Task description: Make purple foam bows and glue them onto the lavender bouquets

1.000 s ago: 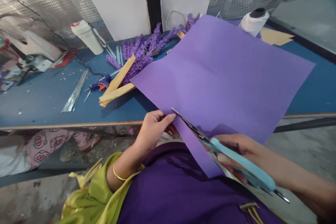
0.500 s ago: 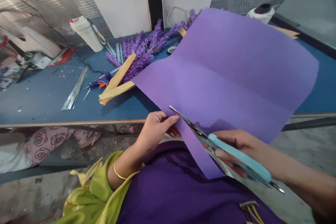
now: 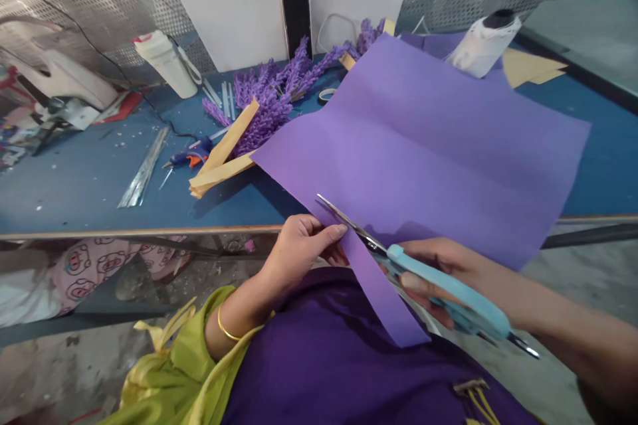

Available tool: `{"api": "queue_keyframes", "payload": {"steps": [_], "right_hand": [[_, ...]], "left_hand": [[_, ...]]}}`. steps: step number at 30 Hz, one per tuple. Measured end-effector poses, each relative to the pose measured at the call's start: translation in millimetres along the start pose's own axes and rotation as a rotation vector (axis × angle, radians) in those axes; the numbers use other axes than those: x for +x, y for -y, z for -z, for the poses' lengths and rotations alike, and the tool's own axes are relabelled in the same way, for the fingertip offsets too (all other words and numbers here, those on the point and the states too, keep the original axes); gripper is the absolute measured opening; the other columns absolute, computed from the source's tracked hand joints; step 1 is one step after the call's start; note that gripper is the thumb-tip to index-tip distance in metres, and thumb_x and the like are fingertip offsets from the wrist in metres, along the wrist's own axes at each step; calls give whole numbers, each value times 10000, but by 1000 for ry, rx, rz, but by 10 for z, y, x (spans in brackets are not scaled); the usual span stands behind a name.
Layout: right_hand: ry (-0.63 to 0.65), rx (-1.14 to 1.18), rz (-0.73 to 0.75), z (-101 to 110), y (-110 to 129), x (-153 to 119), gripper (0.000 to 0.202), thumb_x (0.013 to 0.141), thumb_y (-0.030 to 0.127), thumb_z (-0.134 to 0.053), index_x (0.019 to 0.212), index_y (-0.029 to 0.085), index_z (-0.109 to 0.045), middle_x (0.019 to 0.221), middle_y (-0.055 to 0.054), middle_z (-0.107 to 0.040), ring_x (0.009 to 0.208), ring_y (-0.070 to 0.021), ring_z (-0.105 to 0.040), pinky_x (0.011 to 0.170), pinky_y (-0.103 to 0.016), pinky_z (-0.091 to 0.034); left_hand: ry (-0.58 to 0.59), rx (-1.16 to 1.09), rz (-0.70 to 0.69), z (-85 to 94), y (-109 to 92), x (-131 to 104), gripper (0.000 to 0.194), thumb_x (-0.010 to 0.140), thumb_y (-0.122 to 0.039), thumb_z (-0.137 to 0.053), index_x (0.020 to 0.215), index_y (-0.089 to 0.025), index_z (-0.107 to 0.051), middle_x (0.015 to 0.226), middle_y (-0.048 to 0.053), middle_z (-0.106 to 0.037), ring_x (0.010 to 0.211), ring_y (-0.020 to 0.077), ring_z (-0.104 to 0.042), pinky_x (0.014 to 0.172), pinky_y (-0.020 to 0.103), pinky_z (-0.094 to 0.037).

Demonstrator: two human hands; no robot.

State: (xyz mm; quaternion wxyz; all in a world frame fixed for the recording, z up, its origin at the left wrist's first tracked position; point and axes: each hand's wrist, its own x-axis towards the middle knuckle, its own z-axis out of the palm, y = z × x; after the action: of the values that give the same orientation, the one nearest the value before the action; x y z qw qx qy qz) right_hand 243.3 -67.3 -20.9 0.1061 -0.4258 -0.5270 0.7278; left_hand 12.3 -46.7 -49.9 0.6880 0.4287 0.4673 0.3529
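A large sheet of purple paper (image 3: 423, 139) spreads over the front edge of the blue table, and a narrow strip (image 3: 383, 299) cut along its near side hangs toward my lap. My left hand (image 3: 309, 246) pinches the paper at the strip, thumb on top, just left of the blades. In my right hand (image 3: 438, 272) are scissors (image 3: 453, 285) with light blue handles, their blades lying across the paper and pointing up-left. Part of the lower blade is hidden by the paper. Some of my right fingers are behind the handles.
Purple artificial flowers (image 3: 264, 93) and folded tan paper strips (image 3: 224, 153) lie left of the sheet. A blue glue gun (image 3: 192, 154), a silvery bundle (image 3: 143, 169) and a white tumbler (image 3: 167, 63) are further left. A phone (image 3: 296, 20) leans on the white board; a white bottle (image 3: 486, 43) stands at the back right.
The scissors have advanced slightly up-left along the paper. The sheet's far right part has dropped lower, uncovering the white bottle and tan paper behind it. My left hand stays almost in place.
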Motion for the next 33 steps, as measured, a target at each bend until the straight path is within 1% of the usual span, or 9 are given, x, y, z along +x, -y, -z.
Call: {"api": "queue_keyframes", "payload": {"steps": [3,8,12,14,16,18,24,30,33], "right_hand": [[-13,1,11,15,-30,1,321,833,418,-707,745,185,-505,519,62,-495,423,-52,-410,416,-174,-306],[-35,-10,-27,58,-70,-33,189,805,326,-685,845,179,-574,564,65,-491,428,-56,-425,414,-176,-319],[-31,-70,-34,58,-52,-57,157,805,300,-632,756,169,-560,588,48,-504,447,-61,-454,433,-184,-344],[-46,-65,-70,43,-40,-65,214,817,345,-647,750,179,-531,585,52,-497,442,-62,-454,430,-186,-348],[-52,-54,-105,27,-31,-70,303,825,425,-672,751,189,-497,585,57,-492,439,-64,-457,432,-190,-358],[-51,-54,-119,17,-22,-71,346,831,473,-679,767,192,-489,602,55,-498,451,-68,-472,442,-195,-375],[-26,-64,-129,7,18,-53,335,853,470,-676,781,199,-494,641,55,-498,497,-78,-489,464,-208,-414],[-17,-45,-77,24,-33,-9,374,862,501,-671,770,201,-468,619,70,-481,479,-65,-487,459,-192,-410],[-15,-22,-65,43,-74,8,375,853,494,-677,762,197,-468,596,74,-486,440,-47,-448,426,-174,-368]], "left_hand": [[-1,6,-1,9,7,1,342,767,-430,-747,646,-115,-693,574,65,-696,484,130,-633,521,240,-531],[-4,23,14,49,-31,-8,380,747,-465,-771,665,-107,-674,563,57,-681,488,121,-630,525,225,-530],[-178,-40,-41,110,-70,-2,394,776,-507,-745,764,-131,-626,540,39,-681,475,134,-644,472,201,-501],[-239,-71,-82,123,-72,7,339,778,-442,-755,767,-132,-618,523,28,-675,450,122,-630,451,183,-482],[-262,-86,-115,120,-64,12,277,773,-363,-762,744,-118,-635,513,22,-668,438,104,-614,455,172,-480],[-266,-99,-131,108,-52,10,236,768,-314,-762,723,-110,-653,511,20,-666,440,95,-608,466,170,-487],[-219,-125,-144,82,-37,-8,191,765,-274,-767,722,-106,-687,541,21,-685,458,94,-618,480,173,-503],[-186,-149,-123,69,-59,-4,184,746,-260,-767,729,-97,-685,510,21,-668,436,97,-610,465,172,-498],[-193,-149,-127,78,-63,-2,185,743,-258,-770,722,-100,-675,510,19,-667,439,99,-615,467,170,-498]]}}
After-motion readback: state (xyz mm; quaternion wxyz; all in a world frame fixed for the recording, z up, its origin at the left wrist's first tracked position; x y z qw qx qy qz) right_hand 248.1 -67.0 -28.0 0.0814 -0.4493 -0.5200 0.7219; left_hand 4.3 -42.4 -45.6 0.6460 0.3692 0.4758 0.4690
